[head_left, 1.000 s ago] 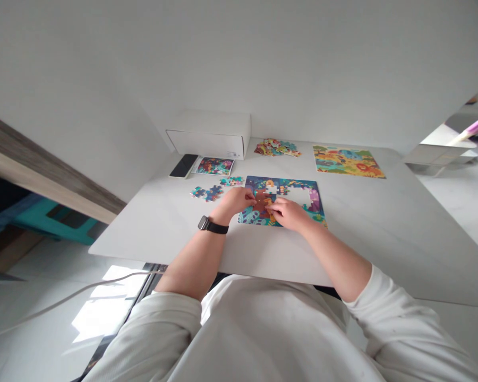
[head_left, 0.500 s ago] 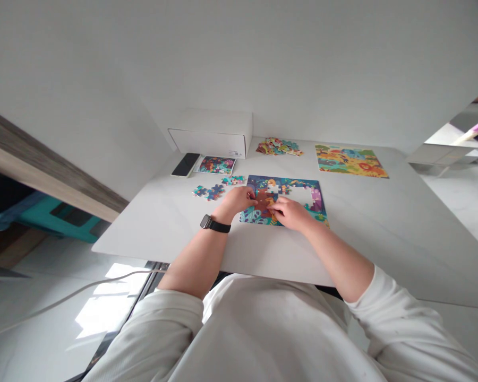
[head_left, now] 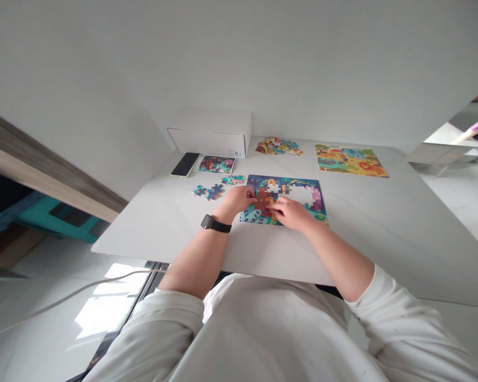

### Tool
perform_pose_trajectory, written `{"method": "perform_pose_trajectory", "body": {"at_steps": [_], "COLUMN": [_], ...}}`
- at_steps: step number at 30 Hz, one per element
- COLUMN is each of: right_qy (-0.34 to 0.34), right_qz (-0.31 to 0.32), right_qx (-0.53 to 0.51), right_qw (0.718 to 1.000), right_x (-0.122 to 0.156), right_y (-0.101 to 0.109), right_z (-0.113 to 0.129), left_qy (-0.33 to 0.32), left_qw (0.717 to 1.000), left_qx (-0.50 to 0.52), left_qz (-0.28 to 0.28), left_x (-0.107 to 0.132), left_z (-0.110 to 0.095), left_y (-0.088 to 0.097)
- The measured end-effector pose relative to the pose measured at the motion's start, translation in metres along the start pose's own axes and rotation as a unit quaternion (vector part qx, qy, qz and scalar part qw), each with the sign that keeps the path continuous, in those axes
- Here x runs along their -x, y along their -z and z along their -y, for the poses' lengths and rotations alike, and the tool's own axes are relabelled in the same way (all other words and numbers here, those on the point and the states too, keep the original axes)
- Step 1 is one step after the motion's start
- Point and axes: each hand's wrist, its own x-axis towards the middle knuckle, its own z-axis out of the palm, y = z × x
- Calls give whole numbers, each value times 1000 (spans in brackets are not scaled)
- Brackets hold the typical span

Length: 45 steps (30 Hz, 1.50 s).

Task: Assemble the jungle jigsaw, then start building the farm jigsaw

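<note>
A partly filled jigsaw puzzle [head_left: 258, 216] lies flat on the table, a dark blue forest scene with white gaps at its upper middle and right. My left hand [head_left: 239, 199] rests over its left edge, fingers curled in and thumb low on the picture; whatever they hold is hidden. On the lower middle of the puzzle, the bent fingers of my right hand [head_left: 292, 213] are closed together on an orange-brown puzzle piece [head_left: 270, 202]. Loose blue puzzle pieces [head_left: 213, 192] lie left of my left hand, with several teal and pink ones [head_left: 233, 180] just behind.
A reference picture card [head_left: 217, 165] and a phone [head_left: 186, 164] lie before a white box [head_left: 211, 140]. Further back is a pile of mixed pieces [head_left: 279, 146]. A yellow animal puzzle [head_left: 351, 160] lies at the back right of the white table [head_left: 382, 233].
</note>
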Motion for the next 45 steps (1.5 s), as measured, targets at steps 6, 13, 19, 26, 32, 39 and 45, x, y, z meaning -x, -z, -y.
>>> {"method": "perform_pose_trajectory", "body": {"at_steps": [6, 13, 19, 26, 32, 39, 45], "right_qy": [-2, -15, -7, -23, -43, -38, -14], "right_qz": [-1, 7, 9, 17, 40, 21, 13], "right_qx": [13, 29, 36, 38, 51, 54, 37], "right_qw": [1000, 999, 999, 999, 997, 998, 999], "right_x": [0, -1, 0, 2, 1, 4, 4], "right_y": [2, 3, 4, 6, 10, 10, 7], "right_z": [2, 7, 9, 14, 23, 28, 29], "left_qy": [3, -29, -102, -101, -97, -148, -130], "left_qw": [1000, 999, 992, 987, 982, 979, 988], "left_qx": [-7, -31, -26, -83, -118, -83, -37], "left_qz": [6, 10, 75, 89, 113, 110, 79], "left_x": [0, 7, 13, 14, 14, 17, 17], "left_z": [1, -14, -21, -15, -17, -19, -19], "left_y": [-1, 7, 13, 14, 11, 14, 10]}}
